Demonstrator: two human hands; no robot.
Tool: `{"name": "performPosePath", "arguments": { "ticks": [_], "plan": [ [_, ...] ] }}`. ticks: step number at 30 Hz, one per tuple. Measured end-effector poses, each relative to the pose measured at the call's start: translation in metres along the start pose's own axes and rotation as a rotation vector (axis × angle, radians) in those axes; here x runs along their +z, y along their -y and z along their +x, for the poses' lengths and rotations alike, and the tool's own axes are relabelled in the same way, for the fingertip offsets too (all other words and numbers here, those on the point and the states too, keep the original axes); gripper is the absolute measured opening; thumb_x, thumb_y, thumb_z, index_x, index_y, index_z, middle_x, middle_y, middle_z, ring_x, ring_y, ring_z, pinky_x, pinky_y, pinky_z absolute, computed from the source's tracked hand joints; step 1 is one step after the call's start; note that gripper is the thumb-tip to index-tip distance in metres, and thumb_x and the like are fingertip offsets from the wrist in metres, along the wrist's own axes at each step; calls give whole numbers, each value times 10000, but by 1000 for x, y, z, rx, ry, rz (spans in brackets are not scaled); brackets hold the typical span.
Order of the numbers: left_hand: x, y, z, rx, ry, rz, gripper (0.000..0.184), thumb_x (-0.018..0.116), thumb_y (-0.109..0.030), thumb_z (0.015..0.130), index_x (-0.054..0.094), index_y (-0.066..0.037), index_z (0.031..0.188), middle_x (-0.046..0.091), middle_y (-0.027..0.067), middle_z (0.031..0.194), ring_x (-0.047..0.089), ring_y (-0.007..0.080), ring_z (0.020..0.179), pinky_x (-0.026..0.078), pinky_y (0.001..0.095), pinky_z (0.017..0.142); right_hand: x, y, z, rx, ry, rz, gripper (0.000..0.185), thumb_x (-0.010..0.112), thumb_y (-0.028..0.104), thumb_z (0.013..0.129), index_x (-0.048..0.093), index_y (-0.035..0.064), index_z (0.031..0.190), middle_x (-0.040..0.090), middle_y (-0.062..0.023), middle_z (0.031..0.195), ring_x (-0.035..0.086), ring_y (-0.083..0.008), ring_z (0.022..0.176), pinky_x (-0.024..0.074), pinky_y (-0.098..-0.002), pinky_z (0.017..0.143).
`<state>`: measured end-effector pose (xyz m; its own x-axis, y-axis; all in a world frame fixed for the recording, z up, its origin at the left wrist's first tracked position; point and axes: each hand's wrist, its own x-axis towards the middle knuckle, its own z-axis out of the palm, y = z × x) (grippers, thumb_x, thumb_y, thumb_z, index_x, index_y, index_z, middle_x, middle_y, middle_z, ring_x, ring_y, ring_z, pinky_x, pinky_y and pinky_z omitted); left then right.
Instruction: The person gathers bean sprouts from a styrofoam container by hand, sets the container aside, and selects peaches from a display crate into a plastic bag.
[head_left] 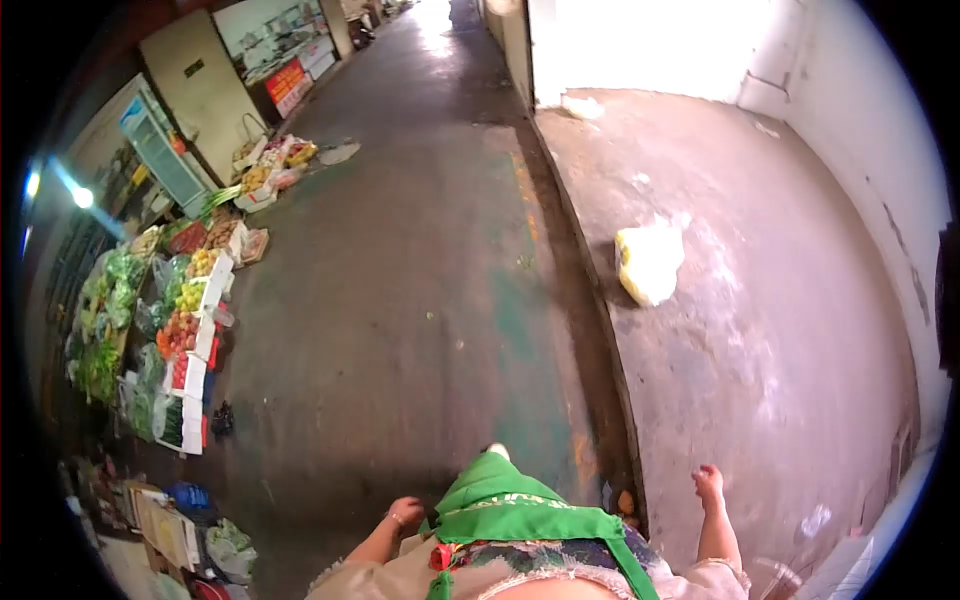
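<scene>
My left hand (406,510) hangs low beside a green apron (510,510), its fingers curled in and nothing visible in them. Out to the right, my right hand (709,482) is held away from my body over the pale raised floor. Its fingers are loosely bent and a little apart, with no object in them. The apron is tied over a patterned garment, and the tip of one shoe (497,451) shows past its lower edge. Neither hand touches any goods.
Produce crates (188,390) line the left side, with leafy vegetables (98,370) behind them. A glass-door fridge (160,150) stands farther back. A dark walkway (400,270) runs ahead. Beyond a raised edge (590,270) on the right lies a yellow-white bag (648,262) near a white wall (870,130).
</scene>
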<state>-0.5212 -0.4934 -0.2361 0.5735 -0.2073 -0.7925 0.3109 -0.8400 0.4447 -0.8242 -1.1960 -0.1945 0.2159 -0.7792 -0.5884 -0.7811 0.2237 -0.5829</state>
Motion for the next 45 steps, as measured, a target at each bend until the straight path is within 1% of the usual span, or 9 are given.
{"name": "performPosePath", "arguments": {
  "ticks": [7,13,20,27,30,34,37,41,45],
  "plan": [
    [-26,-53,59,-202,-181,-238,365,760,-182,729,716,-18,1052,726,116,989,685,250,918,541,359,851,122,226,143,-379,84,-47,664,780,168,754,495,78,1347,623,-126,1096,585,-177,843,500,-325,687],
    [-112,-216,168,-21,-130,-413,413,709,-152,797,626,-44,1187,702,110,994,684,221,864,554,344,741,196,317,203,-229,291,-68,1003,845,283,722,252,223,1529,423,-229,1437,558,-283,1091,521,-397,793],
    [-201,-374,198,51,-269,-673,487,650,-116,877,520,-74,1344,674,103,1001,682,187,802,568,325,612,204,370,345,-212,175,-112,1104,863,289,690,170,199,1545,393,-225,1457,533,-305,1130,496,-401,863],
    [-125,-392,234,-161,-291,-892,483,666,-117,850,530,-88,1313,667,82,881,657,188,686,526,347,523,196,513,499,-236,27,-153,1175,891,262,621,174,110,1538,248,-230,1529,265,-392,1409,298,-452,1143],
    [-105,-453,216,-149,-282,-376,302,629,-192,888,648,-74,1166,703,98,977,678,235,817,548,367,700,197,563,557,-245,-100,-256,1231,901,353,576,154,189,1542,189,-201,1553,299,-409,1389,319,-499,1122],
    [-95,-517,198,-19,-103,-259,419,652,-247,911,592,-101,1300,709,84,1017,640,160,925,515,325,846,193,623,584,-171,-72,-330,1172,894,296,603,186,188,1531,177,-189,1564,283,-408,1402,312,-532,1111],
    [-108,-603,185,-292,-151,-387,514,691,-179,879,531,-78,1357,703,92,1010,636,139,867,522,302,769,213,639,606,-147,9,-346,1140,888,234,621,201,140,1526,156,-196,1568,262,-405,1411,307,-498,1126],
    [-109,-630,187,-376,-179,-380,517,693,-172,878,527,-55,1353,700,75,985,629,128,823,518,303,711,267,530,711,-326,322,-161,413,708,229,794,642,-27,1110,659,-234,985,604,-354,962,468,-424,887],
    [-125,-697,189,-358,-201,-289,521,704,-193,872,533,-50,1343,686,56,929,605,127,749,497,284,647,296,486,703,-356,223,-323,281,569,247,877,619,-27,917,642,-195,822,611,-320,808,482,-430,783]
  ]
}}
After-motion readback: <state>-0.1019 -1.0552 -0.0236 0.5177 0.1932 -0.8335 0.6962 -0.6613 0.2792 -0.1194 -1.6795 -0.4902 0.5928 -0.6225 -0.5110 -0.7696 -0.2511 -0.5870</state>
